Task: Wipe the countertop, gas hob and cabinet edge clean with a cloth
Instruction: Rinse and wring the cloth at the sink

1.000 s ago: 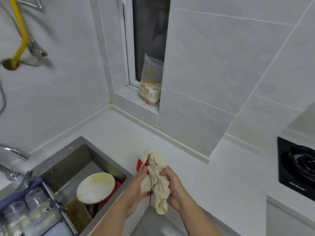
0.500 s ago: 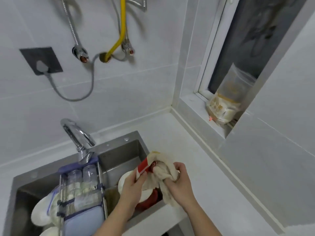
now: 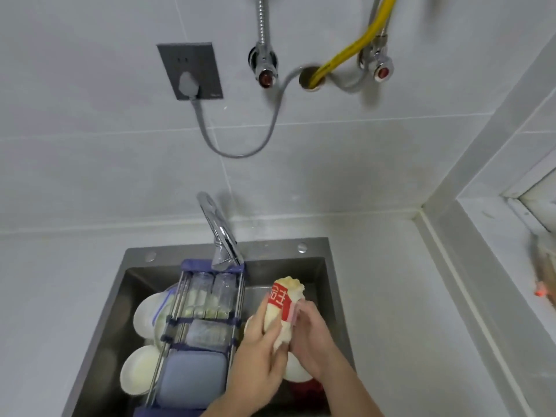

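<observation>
A cream cloth (image 3: pixel 282 308) with a red printed patch is bunched up between both hands over the right part of the steel sink (image 3: pixel 319 251). My left hand (image 3: pixel 258 356) wraps its lower left side. My right hand (image 3: pixel 313 338) grips it from the right. The white countertop (image 3: pixel 391 296) runs on both sides of the sink. The gas hob is out of view.
A chrome tap (image 3: pixel 219 233) stands at the sink's back edge. A blue drying rack (image 3: pixel 195 335) with glass jars spans the sink, with white plates (image 3: pixel 141 368) under it. A socket (image 3: pixel 189 70), valves and a yellow hose (image 3: pixel 349 52) hang on the tiled wall. A window sill (image 3: pixel 511 233) lies right.
The view has swung left from the counter and hob to the sink. Both hands have carried the cloth from above the counter to over the sink basin.
</observation>
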Tool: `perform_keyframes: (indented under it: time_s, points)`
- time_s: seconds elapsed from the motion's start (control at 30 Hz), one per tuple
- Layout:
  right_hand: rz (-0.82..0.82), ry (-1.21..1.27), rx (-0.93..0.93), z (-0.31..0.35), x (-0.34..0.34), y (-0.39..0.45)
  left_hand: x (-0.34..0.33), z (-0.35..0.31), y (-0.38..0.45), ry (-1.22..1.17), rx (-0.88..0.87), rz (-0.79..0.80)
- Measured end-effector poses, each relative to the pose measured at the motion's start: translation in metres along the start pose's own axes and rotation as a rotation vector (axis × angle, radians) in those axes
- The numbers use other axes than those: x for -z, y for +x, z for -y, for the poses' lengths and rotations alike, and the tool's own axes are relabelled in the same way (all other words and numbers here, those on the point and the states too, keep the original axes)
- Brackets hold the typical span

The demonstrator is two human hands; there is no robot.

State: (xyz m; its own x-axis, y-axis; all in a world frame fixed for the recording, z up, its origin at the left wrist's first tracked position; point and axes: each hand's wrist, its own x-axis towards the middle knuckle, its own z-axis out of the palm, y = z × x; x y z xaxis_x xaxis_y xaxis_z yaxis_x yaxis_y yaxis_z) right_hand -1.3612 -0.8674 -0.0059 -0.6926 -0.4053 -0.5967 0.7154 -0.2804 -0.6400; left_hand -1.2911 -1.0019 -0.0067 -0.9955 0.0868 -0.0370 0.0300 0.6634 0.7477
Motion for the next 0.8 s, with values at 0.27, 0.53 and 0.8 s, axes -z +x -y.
perform_keyframes:
  time_s: [0.27, 0.53, 0.8]
  points:
    - [0.018, 0.253, -0.072, -0.007, 0.001, 0.027, 0.023, 0.045, 0.002, 0.226, -0.066, 0.148]
    - [-0.124, -0.158, -0.005, -0.017, -0.022, 0.057, 0.072, 0.082, 0.049, -0.059, -0.027, -0.334]
    - [-0.196, -0.155, 0.057, 0.0, -0.037, 0.064, 0.093, 0.126, 0.11, 0.302, 0.139, 0.068]
